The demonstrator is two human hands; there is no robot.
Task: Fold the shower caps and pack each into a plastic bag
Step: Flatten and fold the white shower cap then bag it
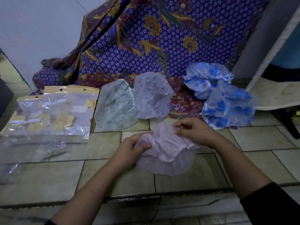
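Note:
A crumpled pale pink shower cap (164, 158) is held just above the tiled floor at the centre. My left hand (129, 148) grips its left edge with thumb on top. My right hand (193, 130) pinches its upper right rim. Behind lie a green-patterned cap (115, 106) and a lilac-patterned cap (152, 95), overlapping. Two blue-flowered caps (227, 104) sit at the right. Clear plastic bags with tan header cards (53, 111) lie at the left, and another clear bag (30, 148) lies in front of them.
A purple floral cloth (154, 43) hangs behind the caps and spreads onto the floor. A pale mat and a dark frame leg (285, 120) stand at the right. Beige floor tiles (48, 181) show in front of the bags.

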